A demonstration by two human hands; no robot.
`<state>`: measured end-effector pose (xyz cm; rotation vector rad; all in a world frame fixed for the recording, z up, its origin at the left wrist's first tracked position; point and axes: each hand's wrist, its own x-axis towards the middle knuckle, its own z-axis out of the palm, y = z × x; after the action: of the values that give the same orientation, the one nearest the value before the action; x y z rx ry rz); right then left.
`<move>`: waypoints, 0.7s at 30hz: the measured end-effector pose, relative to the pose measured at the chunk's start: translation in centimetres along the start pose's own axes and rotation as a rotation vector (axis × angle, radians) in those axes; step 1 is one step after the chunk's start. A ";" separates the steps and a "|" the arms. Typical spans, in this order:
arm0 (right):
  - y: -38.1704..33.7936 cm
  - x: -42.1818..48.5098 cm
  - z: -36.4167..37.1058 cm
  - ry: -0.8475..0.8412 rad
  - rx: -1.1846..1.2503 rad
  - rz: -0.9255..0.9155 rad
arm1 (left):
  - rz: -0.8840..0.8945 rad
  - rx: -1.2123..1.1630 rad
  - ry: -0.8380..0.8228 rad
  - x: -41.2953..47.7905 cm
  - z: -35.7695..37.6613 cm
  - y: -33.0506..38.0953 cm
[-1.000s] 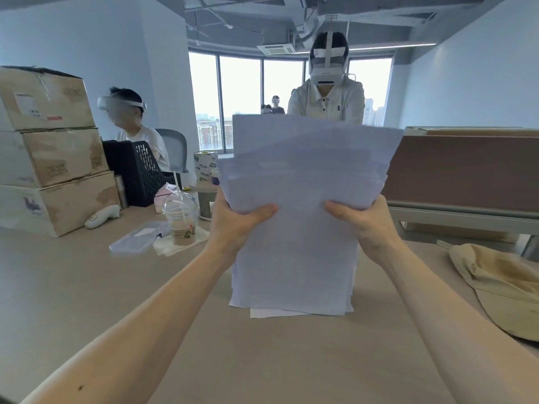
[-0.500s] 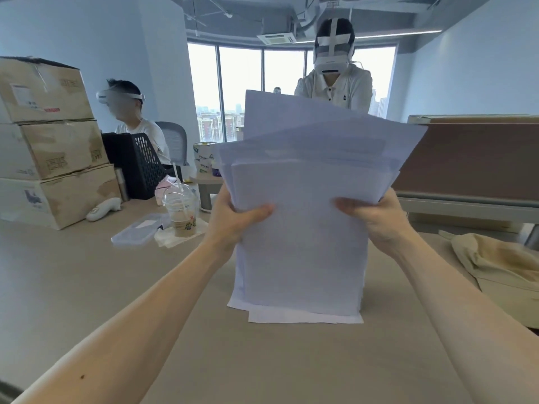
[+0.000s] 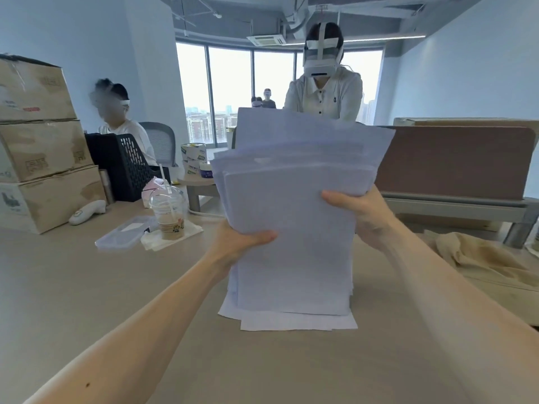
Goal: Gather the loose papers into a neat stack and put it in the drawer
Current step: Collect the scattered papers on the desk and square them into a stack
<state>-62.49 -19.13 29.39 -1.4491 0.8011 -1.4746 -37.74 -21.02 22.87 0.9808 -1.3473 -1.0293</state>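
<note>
Papers (image 3: 291,228) stand upright at mid-desk (image 3: 87,287), lower edges resting on the surface, upper edges fanned unevenly. Left hand (image 3: 236,237) grips the pile's left side, thumb across the front; right hand (image 3: 364,211) grips the right side likewise, higher up. A cup (image 3: 170,217) stands toward the far left edge, well apart.

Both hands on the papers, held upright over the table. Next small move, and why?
Probably tap the stack on the table, lower edge down, to square it. The left hand and right hand grip its sides, but the top edges fan out unevenly and loose sheets poke out below, so it is not neat yet.
</note>
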 end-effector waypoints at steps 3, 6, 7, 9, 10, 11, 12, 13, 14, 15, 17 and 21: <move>0.0 0.4 0.2 0.107 -0.026 -0.041 | 0.020 0.000 -0.009 0.4 0.2 0.3; -1.1 1.4 -0.2 0.278 0.002 -0.072 | 0.010 0.084 -0.107 1.3 -0.5 2.2; -1.1 1.5 -0.3 0.333 0.040 -0.077 | -0.003 0.120 -0.161 1.6 -0.8 2.7; -0.4 1.3 -0.5 0.387 0.137 -0.031 | -0.010 0.213 -0.247 2.1 -1.6 3.5; 0.1 1.0 -1.0 0.376 0.172 0.012 | 0.006 0.277 -0.263 2.5 -2.0 3.9; 0.8 0.5 -1.8 0.349 0.179 0.047 | 0.032 0.356 -0.268 2.9 -2.3 4.4; 1.6 0.1 -3.1 0.328 0.154 0.067 | 0.060 0.450 -0.273 3.4 -2.7 5.0; 2.1 -0.3 -4.6 0.313 0.114 0.068 | 0.080 0.565 -0.292 3.9 -3.1 5.6; 2.4 -0.8 -6.2 0.291 0.052 0.074 | 0.087 0.690 -0.326 4.4 -3.4 6.2; 2.4 -1.4 -7.7 0.252 -0.039 0.083 | 0.089 0.813 -0.367 4.8 -3.5 6.8; 2.5 -2.6 -10.1 0.104 -0.275 0.152 | 0.076 0.968 -0.478 5.3 -3.4 7.5; 4.2 -5.0 -10.2 -0.139 -0.448 0.309 | 0.069 1.022 -0.609 5.8 -1.8 6.4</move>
<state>-72.32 -17.65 22.50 -1.6407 1.2598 -0.9873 -36.06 -24.92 30.65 1.3757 -2.5130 -0.5499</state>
